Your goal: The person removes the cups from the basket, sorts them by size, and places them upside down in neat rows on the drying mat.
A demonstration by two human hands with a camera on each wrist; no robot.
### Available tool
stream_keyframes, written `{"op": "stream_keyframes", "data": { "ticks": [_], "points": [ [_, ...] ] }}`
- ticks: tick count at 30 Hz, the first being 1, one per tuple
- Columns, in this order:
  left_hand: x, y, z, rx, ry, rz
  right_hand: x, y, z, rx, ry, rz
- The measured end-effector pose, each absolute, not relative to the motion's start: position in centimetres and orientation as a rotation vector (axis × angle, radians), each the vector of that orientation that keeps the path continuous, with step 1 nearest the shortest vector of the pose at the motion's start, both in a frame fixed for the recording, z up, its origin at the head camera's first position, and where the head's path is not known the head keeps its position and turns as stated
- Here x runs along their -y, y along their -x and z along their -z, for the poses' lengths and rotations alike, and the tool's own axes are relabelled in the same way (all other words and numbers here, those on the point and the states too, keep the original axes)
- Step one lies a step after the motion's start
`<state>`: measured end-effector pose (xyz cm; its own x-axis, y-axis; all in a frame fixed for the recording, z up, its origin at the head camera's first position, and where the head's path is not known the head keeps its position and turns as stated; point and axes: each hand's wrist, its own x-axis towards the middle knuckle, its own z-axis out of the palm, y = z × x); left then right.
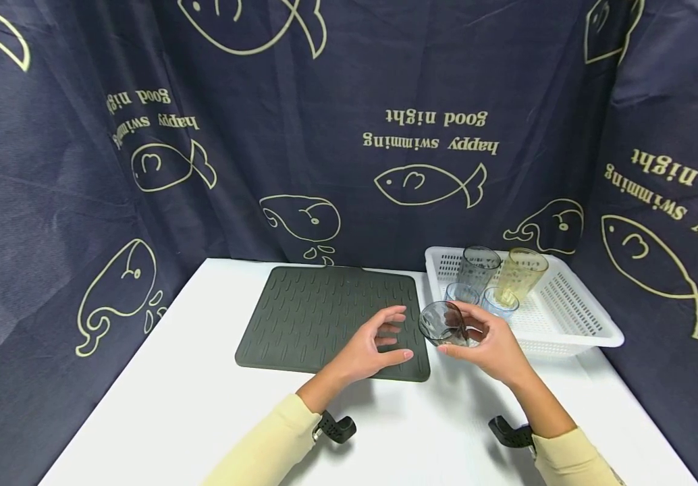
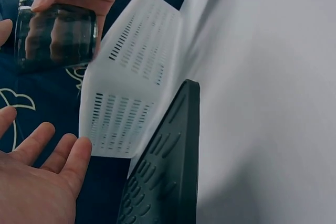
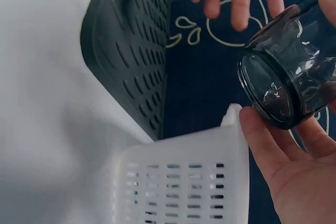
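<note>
- Smoky grey glass tumbler (image 1: 441, 322) held in right hand (image 1: 487, 345), lower centre-right of the head view, just off the right edge of the dark ribbed mat (image 1: 331, 320) and in front of the white slotted basket (image 1: 574, 317).
- Tipped on its side: long axis roughly level, one end turned toward the left of the frame and slightly toward the camera; base disc seen face-on in the right wrist view (image 3: 268, 95).
- Right-hand fingers curled round the tumbler wall, thumb on the near side; grip on the end away from the left hand.
- Left hand (image 1: 379, 344) lower centre of the head view, over the near right corner of the mat. Fingers spread, loosely bent, holding nothing; palm turned toward the tumbler.
- Tumbler lies to the right of the left fingertips, close but apart; gap visible in the left wrist view, tumbler upper left (image 2: 55, 35), open palm lower left (image 2: 31, 182).
- Right hand the nearer, already on it.
- In the basket: grey cup (image 1: 478, 268) and yellow cup (image 1: 520, 275) leaning at the back, two pale blue cups (image 1: 462, 293) (image 1: 499, 302) in front.
- White tabletop (image 1: 160, 398) under everything.
</note>
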<state>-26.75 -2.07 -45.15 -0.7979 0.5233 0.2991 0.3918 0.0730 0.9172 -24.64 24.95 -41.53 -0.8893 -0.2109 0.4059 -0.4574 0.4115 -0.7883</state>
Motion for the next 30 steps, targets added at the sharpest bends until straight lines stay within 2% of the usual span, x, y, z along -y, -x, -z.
{"op": "stream_keyframes", "data": {
  "ticks": [30],
  "points": [
    [0.7,26.3,44.0,-2.299,-1.015,-1.789,-22.3,24.1,42.1,2.515,-0.695,-1.030]
  ]
}}
